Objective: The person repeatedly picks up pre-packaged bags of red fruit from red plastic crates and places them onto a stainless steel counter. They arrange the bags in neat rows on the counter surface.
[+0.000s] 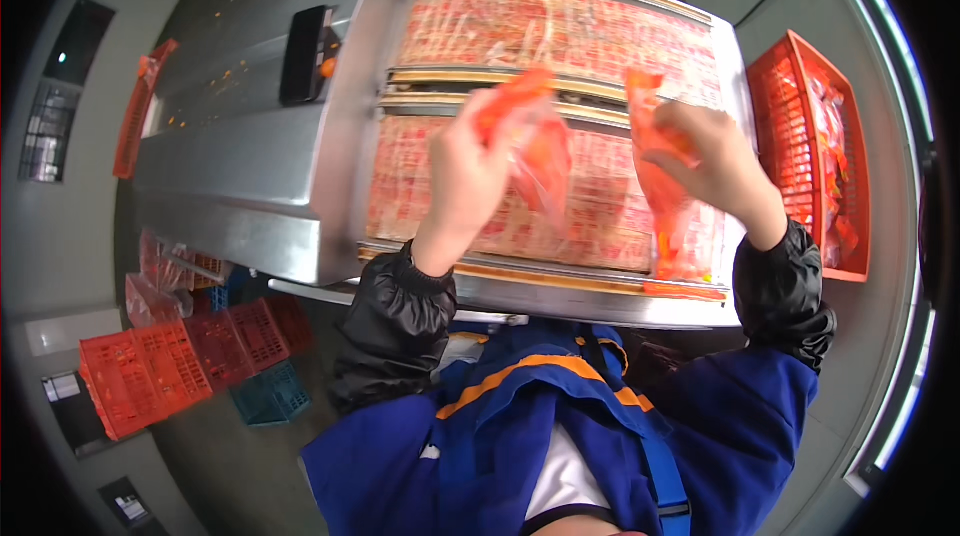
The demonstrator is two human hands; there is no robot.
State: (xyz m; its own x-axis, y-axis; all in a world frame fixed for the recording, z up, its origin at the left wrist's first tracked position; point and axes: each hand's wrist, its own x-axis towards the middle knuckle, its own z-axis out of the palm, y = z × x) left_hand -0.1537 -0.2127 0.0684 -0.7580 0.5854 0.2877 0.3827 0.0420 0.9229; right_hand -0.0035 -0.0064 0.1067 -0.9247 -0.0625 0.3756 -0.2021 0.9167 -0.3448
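Both my hands are raised over a steel machine with two long beds (510, 198) covered in red-and-white patterned material under clear film. My left hand (476, 161) grips a red, partly clear plastic bag (544, 153), blurred, whose lower end hangs over the near bed. In my right hand (701, 149) is another red plastic bag (664, 191), pinched between thumb and fingers, its lower end hanging to the near edge of the bed. Orange contents show faintly through the bags. The two bags are apart from each other.
A black phone (304, 55) lies on the steel cover at left, among orange bits. At right stands a red plastic crate (810, 161) holding filled bags. Several red crates (180, 363) and a teal crate (270, 393) are at lower left. Metal rails (585, 104) cross between the beds.
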